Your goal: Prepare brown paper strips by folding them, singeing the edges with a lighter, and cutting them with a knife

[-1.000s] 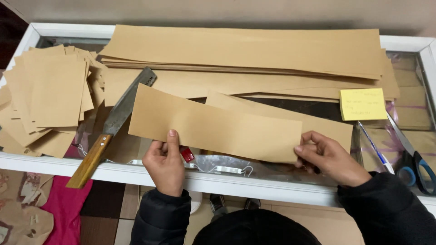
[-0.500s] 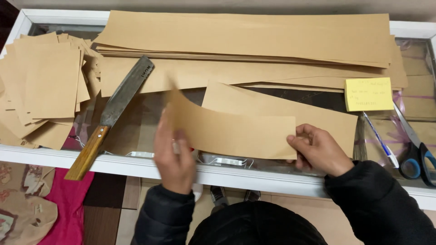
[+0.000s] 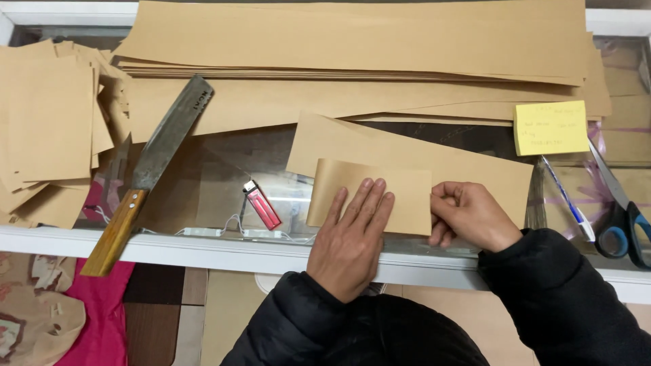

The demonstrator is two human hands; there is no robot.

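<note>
From the head camera, looking down, a folded strip of brown paper (image 3: 380, 196) lies on the glass-topped bench (image 3: 224, 176), close to the near edge and right in front of the person. The left part of the strip is turned over onto the rest, so it makes a small double piece.

The left hand (image 3: 352, 234) lies flat on that folded piece. Its fingers are spread out and straight, so it is not gripping anything. It looks like it is pushing down to make the fold stay flat. The right hand (image 3: 468, 215) is at the right edge of the folded piece. Its fingers are curled in and pinch the paper edge, which seems to keep the two layers lined up.

A long flat knife with a wooden handle (image 3: 146, 173) lies to the left, with its handle sticking out over the bench edge, where it is easy to pick up. A small red lighter (image 3: 261, 205) lies between the knife and the paper. A big stack of long brown paper sheets (image 3: 352, 47) fills the far side of the bench. A heap of small brown paper squares (image 3: 47, 129) sits at the far left. On the right are a yellow sticky note (image 3: 550, 127), a pen (image 3: 566, 200) and scissors with blue handles (image 3: 620, 217), well apart from the hands.
</note>
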